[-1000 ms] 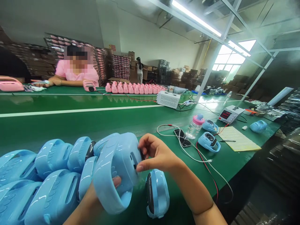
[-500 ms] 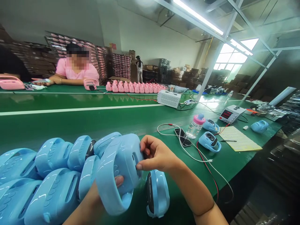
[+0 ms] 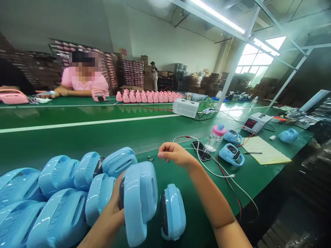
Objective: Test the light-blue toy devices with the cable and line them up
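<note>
Right hand (image 3: 173, 154) lifted off blue case (image 3: 141, 199), no legible writing

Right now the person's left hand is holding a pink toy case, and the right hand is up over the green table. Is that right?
Not quite. In the head view the case in the left hand is blue; the pink ones stand far across the green table. The right hand is over the table, as you said.

Blue shells (image 3: 15, 210) cut off at left; co-worker's face blurred
</note>
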Available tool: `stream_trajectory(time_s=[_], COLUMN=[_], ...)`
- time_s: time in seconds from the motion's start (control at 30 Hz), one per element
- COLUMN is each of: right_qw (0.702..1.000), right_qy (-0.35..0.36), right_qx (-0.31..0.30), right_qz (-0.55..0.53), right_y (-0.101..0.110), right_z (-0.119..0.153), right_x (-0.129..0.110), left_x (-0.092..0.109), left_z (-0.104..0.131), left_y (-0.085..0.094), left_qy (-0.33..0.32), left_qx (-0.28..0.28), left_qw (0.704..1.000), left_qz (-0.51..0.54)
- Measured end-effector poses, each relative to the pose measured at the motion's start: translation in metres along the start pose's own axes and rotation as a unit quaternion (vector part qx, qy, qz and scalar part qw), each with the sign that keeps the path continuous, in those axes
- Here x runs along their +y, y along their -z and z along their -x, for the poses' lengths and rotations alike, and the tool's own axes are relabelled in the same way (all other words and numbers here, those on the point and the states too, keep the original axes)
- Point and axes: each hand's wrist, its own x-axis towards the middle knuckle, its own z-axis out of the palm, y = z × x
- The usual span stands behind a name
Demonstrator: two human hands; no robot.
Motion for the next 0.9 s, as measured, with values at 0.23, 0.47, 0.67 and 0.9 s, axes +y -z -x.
stream_trajectory(time_s=[0.23,0.47,0.67,0.9], right_qw=[0.921,0.902,0.911,0.955], right_qy=[-0.088,-0.104,-0.132,-0.138], right_qx=[0.108,0.088,0.108,0.093], right_qz=[0.363,0.41,0.375,0.247], right_y=[-0.01,-0.036,-0.038,-0.017], right_z=[-0.044,-0.055,-0.06,-0.055], right_x=[0.083,0.122,0.125,0.098], left_x=[-0.031,-0.037,-0.041,-0.039], left_z=[0.013,0.007,0.002,-0.008], left_y=[-0.012,-0.008,-0.009,-0.008], left_qy=[0.015,0.023,0.036,0.06], left_qx=[-0.064,-0.073,-0.046,-0.031], left_qw=[0.997,0.993,0.983,0.978], left_qz=[-0.033,-0.089,-0.172,-0.2])
